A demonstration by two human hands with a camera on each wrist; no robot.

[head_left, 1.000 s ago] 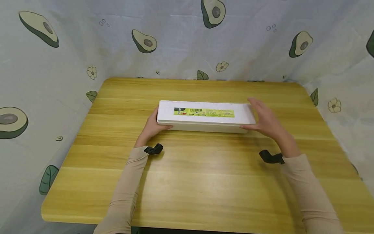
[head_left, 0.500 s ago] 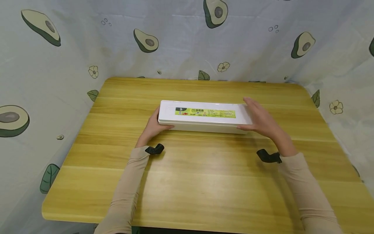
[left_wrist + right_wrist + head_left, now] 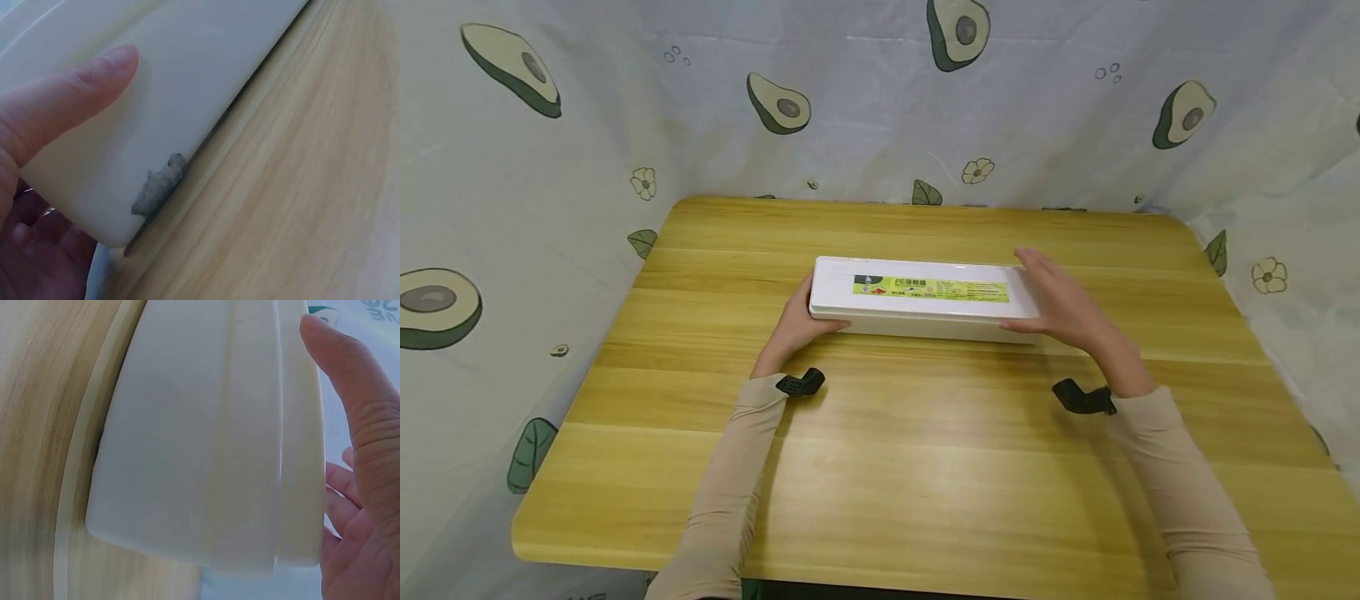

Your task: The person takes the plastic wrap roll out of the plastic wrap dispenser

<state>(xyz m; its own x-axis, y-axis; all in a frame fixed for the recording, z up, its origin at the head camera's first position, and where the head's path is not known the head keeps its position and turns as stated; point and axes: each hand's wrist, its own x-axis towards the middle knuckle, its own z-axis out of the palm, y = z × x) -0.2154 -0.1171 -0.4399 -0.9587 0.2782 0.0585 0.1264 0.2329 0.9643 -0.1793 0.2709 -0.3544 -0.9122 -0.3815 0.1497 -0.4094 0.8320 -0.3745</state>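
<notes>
A long white cling film box [image 3: 917, 325] with a green-and-yellow label on its lid [image 3: 838, 287] lies on the wooden table. My left hand [image 3: 796, 323] grips its left end. In the left wrist view the thumb [image 3: 81, 94] lies on the box's front wall [image 3: 187, 62], while the other fingers go behind the end. At the right end, my right hand [image 3: 1067, 308] holds the lid, thumb along the front edge and fingers toward the back. The right wrist view has the thumb [image 3: 350, 369] at the lid's rim [image 3: 300, 456]; its fingers are partly hidden.
The wooden table [image 3: 910, 467] stretches around the box on every side. Behind it and at both sides hangs a pale curtain [image 3: 865, 142] with avocado prints. A grey patch [image 3: 159, 187] marks the box's lower edge.
My right hand has slid a little left, farther over the right end of the box. The left hand keeps its hold. The whole head view has shifted slightly.
</notes>
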